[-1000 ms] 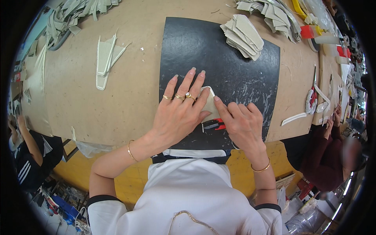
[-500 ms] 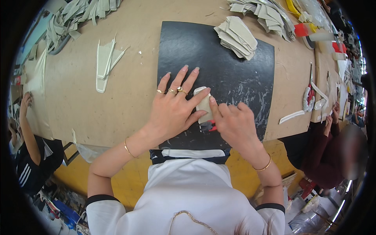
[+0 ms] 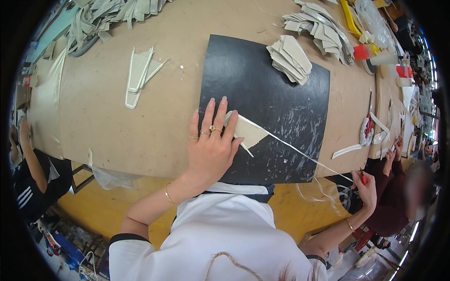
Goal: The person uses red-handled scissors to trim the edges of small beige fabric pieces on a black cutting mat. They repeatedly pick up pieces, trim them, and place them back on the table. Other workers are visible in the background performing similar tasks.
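Note:
My left hand (image 3: 211, 145) lies flat, fingers spread, on the edge of a black cutting mat (image 3: 281, 103). It pins down a beige pointed material piece (image 3: 251, 131). A thin pale strip (image 3: 300, 152) runs from that piece toward the lower right. My right hand (image 3: 368, 189) is off the table edge at the lower right, closed around a small red-handled cutter (image 3: 363, 177) where the strip ends.
A stack of beige cut pieces (image 3: 290, 58) rests on the mat's far corner, with a bigger pile (image 3: 323, 33) behind it. Pale offcuts (image 3: 138, 77) lie on the brown table (image 3: 117, 131). Red-handled scissors (image 3: 366, 129) lie at right. Other people sit at left (image 3: 33, 168) and right (image 3: 403, 187).
My right hand left the piece and swept out to the lower right, past the table edge, with the cutter, and a long thin strip now trails out. My left hand stayed pressed down.

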### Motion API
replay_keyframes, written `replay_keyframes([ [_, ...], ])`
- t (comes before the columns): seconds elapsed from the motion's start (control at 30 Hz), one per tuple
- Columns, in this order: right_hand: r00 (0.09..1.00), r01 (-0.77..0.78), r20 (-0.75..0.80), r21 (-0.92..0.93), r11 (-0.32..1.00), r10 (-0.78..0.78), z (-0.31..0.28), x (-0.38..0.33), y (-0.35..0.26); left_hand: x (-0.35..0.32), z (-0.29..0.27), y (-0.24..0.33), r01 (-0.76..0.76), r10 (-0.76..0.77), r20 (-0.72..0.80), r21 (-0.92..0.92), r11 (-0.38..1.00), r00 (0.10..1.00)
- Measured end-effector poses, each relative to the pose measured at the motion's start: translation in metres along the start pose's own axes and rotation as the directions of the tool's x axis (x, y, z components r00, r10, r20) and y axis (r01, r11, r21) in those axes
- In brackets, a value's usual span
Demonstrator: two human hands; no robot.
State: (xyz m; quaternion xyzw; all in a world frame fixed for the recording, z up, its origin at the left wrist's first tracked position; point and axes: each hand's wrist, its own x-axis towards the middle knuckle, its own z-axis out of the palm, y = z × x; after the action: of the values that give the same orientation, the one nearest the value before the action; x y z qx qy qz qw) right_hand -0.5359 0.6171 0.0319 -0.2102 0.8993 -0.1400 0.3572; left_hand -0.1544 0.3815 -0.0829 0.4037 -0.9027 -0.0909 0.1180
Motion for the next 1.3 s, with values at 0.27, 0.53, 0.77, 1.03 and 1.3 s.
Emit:
replay_keyframes([
  [0.27,0.856,0.450,-0.198,-0.168,0.877,-0.477,0.118,0.002,-0.118,-0.004,0.000,0.000,-0.085,0.090,0.017,-0.180,0.980,0.996],
  [0.53,0.736,0.665,0.153,-0.344,0.662,-0.660,0.194,-0.002,-0.199,-0.005,0.003,-0.005,-0.080,0.099,0.067,-0.241,0.967,0.993],
  [0.77,0.825,0.565,0.249,-0.328,0.757,-0.507,0.180,-0.006,-0.200,-0.007,0.005,-0.005,-0.140,0.159,0.093,-0.190,0.972,0.983],
  [1.03,0.854,0.517,0.169,-0.370,0.772,-0.491,0.185,-0.005,-0.216,-0.007,0.002,-0.001,-0.137,0.150,0.161,-0.089,0.987,0.975],
  [1.3,0.849,0.523,0.226,-0.486,0.700,-0.478,0.183,-0.007,-0.230,-0.006,0.001,0.002,-0.177,0.178,0.144,-0.024,0.984,0.973],
])
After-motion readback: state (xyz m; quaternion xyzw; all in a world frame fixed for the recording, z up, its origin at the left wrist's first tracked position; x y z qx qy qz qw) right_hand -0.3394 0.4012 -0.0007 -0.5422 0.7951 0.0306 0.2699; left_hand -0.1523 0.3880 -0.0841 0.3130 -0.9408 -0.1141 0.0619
